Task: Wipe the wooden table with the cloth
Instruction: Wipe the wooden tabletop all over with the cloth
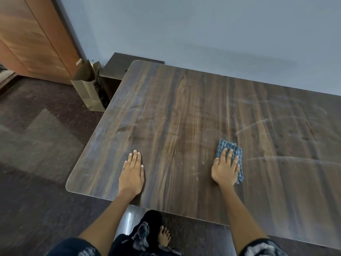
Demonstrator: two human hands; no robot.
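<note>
Flat, both hands: left hand on table; right hand presses cloth.

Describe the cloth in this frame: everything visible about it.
The cloth is small, blue-grey with a checked weave, looks like thin cotton, and is folded into a rough pad. It lies flat on the wooden table near its front edge. The right hand presses on it with straight, spread fingers, covering its lower left part.
</note>
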